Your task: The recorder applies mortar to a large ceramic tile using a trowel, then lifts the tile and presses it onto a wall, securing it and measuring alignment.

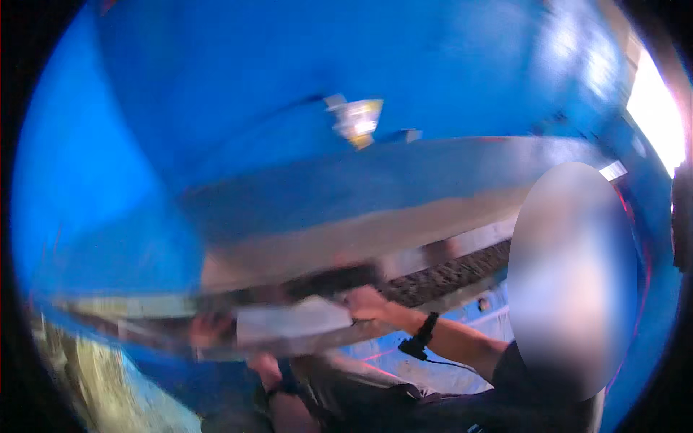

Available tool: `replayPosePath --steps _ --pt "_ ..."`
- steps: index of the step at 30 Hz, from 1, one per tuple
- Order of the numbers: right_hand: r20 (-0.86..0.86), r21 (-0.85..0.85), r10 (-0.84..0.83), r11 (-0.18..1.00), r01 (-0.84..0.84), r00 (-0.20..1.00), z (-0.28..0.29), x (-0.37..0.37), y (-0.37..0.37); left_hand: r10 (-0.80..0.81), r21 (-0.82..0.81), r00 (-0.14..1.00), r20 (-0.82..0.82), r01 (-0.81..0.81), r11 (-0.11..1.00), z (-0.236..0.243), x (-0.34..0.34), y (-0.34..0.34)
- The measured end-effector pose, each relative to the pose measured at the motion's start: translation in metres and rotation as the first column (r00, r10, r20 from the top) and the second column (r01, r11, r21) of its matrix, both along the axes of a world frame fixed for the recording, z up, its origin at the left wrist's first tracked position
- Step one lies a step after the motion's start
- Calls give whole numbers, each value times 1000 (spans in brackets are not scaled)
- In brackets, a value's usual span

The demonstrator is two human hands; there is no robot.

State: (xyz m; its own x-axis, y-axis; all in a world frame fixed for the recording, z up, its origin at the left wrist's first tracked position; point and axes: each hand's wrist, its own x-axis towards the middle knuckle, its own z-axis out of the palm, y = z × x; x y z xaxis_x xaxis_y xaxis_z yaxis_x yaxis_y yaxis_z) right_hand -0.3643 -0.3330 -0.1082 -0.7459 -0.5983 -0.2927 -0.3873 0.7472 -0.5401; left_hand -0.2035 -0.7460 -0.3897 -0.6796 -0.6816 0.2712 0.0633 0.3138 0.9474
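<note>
Fingers (355,297) of the person's R hand (372,304) look bent in the head view & sit at the R end of a white flat-sided piece (289,323), seemingly touching it; too blurred to tell if they grip it or just rest there. The L hand (266,369) is near the lower L part of the same piece, w/ a dark band (276,387) at its wrist; can't tell if its fingers are open or closed, b/c of the smear. White piece lies lengthwise approx. level, btwn the R hand & a reddish blur (209,329) at its L end, kind unclear. R wrist carries a black strapped device (422,338) w/ a thin dark cord (451,363) running toward the dark sleeve (509,369). Just beyond the R hand, a dark rough-textured strip (455,273) runs up to the R along a pale ledge (484,237). Big blue panel (253,65) fills the upper bkgd, w/ a white-&-yellow tag (358,121) on it & a small pale tag (413,136) nearby. Bright opening (655,108) at upper R; wrinkled yellowish sheet (97,375) at lower L; dark clothing (397,408) along the bottom edge.
</note>
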Motion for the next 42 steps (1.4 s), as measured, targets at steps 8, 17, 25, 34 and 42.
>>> replayPosePath --steps 8,17,25,34,42 --pt "-124 -195 -573 814 546 810 19 76 134 -479 -567 701 529 712 415 77 -150 33" --pt "1 81 -869 493 866 495 -132 221 262 -624 -55 469 625 823 565 126 -124 59" --pt "-100 -163 -822 570 806 561 -254 158 317 -279 398 847 453 87 913 156 50 -30" --pt "255 105 138 980 -169 957 -299 195 367 84 937 978 -193 158 311 162 117 -35" --pt "681 -383 166 911 153 713 117 142 69 -339 626 878 337 60 778 294 106 165"
